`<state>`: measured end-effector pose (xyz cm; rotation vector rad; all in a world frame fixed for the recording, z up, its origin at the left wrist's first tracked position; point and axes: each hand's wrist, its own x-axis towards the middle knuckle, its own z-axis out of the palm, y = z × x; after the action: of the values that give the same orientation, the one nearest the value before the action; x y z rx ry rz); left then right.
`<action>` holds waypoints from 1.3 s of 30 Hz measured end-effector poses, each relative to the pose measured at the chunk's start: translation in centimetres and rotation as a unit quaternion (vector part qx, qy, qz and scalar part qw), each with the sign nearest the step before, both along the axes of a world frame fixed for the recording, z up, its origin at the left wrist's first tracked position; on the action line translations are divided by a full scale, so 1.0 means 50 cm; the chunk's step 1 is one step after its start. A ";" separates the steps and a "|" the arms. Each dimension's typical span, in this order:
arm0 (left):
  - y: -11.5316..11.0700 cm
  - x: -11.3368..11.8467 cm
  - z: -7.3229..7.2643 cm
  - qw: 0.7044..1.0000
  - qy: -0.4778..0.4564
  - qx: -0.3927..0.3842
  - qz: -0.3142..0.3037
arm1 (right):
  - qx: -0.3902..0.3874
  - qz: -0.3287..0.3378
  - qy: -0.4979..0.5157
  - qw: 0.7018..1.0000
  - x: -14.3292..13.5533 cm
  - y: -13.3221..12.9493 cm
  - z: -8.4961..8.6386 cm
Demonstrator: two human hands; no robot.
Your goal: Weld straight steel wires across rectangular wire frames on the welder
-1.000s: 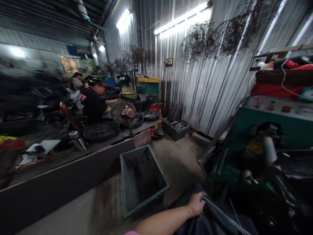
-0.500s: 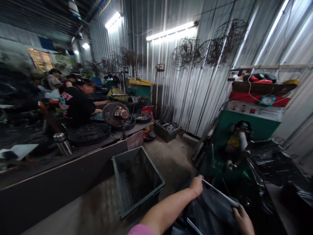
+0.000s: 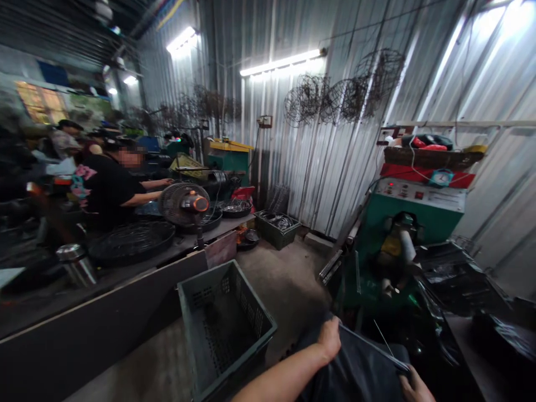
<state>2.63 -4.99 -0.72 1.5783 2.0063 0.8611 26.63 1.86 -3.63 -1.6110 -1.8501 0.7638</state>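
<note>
Gripping one end of slim silver metal rods (image 3: 377, 350) in the left hand (image 3: 329, 339), and pinching the other end in the right hand (image 3: 415, 385), over a draped black cloth (image 3: 352, 371). A second ago, in sight with the left hand alone; now held at both ends, probably steadier for handling. Near the left hand, likely cramping any swing that way: a rectangular green plastic crate (image 3: 253, 304). Farther ahead, to the right, a bulky green metal machine (image 3: 444, 215). Beyond the crate, by a long dark surface (image 3: 182, 243), a round wire-caged fan (image 3: 184, 204); then a co-worker in a black shirt (image 3: 109, 187).
</note>
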 end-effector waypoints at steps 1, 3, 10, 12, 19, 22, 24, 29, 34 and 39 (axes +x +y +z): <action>0.006 -0.002 -0.002 1.000 0.009 -0.009 0.001 | -0.011 -0.001 -0.016 1.000 -0.003 0.000 0.004; 0.016 -0.004 -0.008 0.999 0.031 -0.030 0.000 | -0.028 -0.001 -0.058 0.998 -0.005 -0.008 0.014; 0.051 -0.024 -0.041 0.989 0.104 -0.090 -0.049 | -0.096 -0.082 -0.105 0.986 0.070 -0.060 0.043; 0.064 -0.035 -0.051 0.986 0.103 -0.095 -0.085 | -0.090 -0.105 -0.003 0.990 0.096 -0.075 0.038; 0.082 -0.054 -0.067 0.996 0.054 -0.016 -0.075 | -0.052 -0.159 0.237 0.957 0.077 -0.121 0.011; 0.075 -0.050 -0.062 0.990 0.121 0.013 -0.073 | -0.037 -0.136 0.203 0.969 0.056 -0.124 0.000; 0.068 -0.047 -0.058 0.983 0.167 0.015 -0.075 | -0.044 -0.124 0.194 0.972 0.050 -0.121 -0.008; 0.056 -0.053 -0.048 0.974 0.216 -0.009 -0.071 | -0.010 -0.126 0.160 0.979 0.050 -0.109 -0.025; 0.050 -0.071 -0.040 0.983 0.153 0.064 -0.082 | 0.050 -0.070 0.104 0.991 0.052 -0.105 0.003; 0.045 -0.078 -0.028 0.996 -0.034 0.056 -0.066 | 0.109 0.074 0.047 0.990 0.041 -0.119 0.076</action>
<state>-1.25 -2.73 -2.14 1.6978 1.8127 0.9758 28.68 -4.10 0.18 -1.2914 -1.9272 0.6627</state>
